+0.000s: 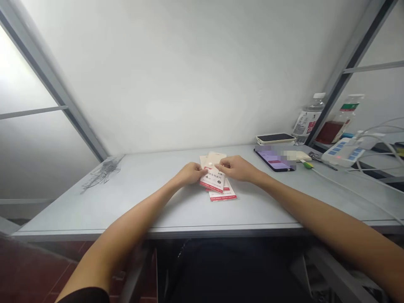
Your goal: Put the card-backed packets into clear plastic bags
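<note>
Holding a red-and-white printed packet [213, 182] upright-facing near the middle of a pale tabletop [151, 214], clasped at its left edge by the curled left grip [190, 173] and pinched at its upper right by the bent right grip [237, 167]. Overlapping similar packets [223, 197] fanned out just beneath, partly hidden, with red bands along their lower edges. Placed well to the left of a phone with a lit purple screen [268, 157], a dark-screened phone [276, 138], a labelled clear bottle [308, 121] and a white power strip [342, 152].
</note>
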The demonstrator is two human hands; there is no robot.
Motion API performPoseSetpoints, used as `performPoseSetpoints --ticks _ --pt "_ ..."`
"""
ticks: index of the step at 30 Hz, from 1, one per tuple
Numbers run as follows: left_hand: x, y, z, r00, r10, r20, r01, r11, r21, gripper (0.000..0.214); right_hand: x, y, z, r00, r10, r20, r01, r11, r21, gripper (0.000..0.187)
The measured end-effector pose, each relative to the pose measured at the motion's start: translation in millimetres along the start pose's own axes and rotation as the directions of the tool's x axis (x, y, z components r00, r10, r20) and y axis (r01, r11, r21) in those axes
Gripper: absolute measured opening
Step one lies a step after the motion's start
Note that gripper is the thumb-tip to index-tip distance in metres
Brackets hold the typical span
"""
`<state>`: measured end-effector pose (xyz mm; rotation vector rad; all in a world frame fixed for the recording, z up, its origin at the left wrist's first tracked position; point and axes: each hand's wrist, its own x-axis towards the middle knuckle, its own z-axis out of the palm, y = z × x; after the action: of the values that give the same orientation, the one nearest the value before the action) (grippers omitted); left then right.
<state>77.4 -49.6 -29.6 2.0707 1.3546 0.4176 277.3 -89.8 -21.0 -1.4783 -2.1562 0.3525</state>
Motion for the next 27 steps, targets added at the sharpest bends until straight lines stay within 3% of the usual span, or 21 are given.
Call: performPoseSetpoints --ticks 4,9,14,17,20,23,27 --pt "0.3 3.2 -4.1 0.991 0.01 -0.137 -0.03 0.989 -0.146 0.036 1.8 1.5 -2.1 0.995 0.064 -0.076 -0.066 0.997 -0.034 0.043" --pt "-0.9 7.0 -5.0 0.979 0.071 -0.19 -0.132 0.936 -0.326 0.035 3.4 2.9 -5.3 0.978 0.184 -0.096 -0.184 0.983 0.007 0.049" --pt "-0.3 5.3 -6.5 0.973 0.146 -0.18 -0.21 0.885 -0.417 0.037 6.9 5.0 -5.3 0.967 0.245 -0.067 -0.206 0.913 0.353 0.039" --pt "-3.0 5.1 -7.1 0.975 0.167 -0.148 -0.209 0.914 -0.348 0.041 8.1 5.2 -5.3 0.979 0.194 -0.067 -0.128 0.831 0.542 0.036" --pt "-8.0 7.3 -5.1 0.978 0.17 -0.124 -0.195 0.956 -0.22 0.045 6.6 2.5 -5.3 0.991 0.106 -0.082 -0.035 0.793 0.608 0.031" --pt "-12.5 10.5 -2.4 0.967 0.16 -0.197 -0.177 0.982 -0.069 0.045 3.7 -0.8 -4.5 0.994 0.049 -0.095 0.023 0.771 0.637 0.028" --pt "-15.8 14.3 -1.6 0.926 0.246 -0.287 -0.232 0.969 0.082 0.038 1.2 -1.6 -2.3 0.997 -0.042 -0.07 0.078 0.748 0.659 0.03"
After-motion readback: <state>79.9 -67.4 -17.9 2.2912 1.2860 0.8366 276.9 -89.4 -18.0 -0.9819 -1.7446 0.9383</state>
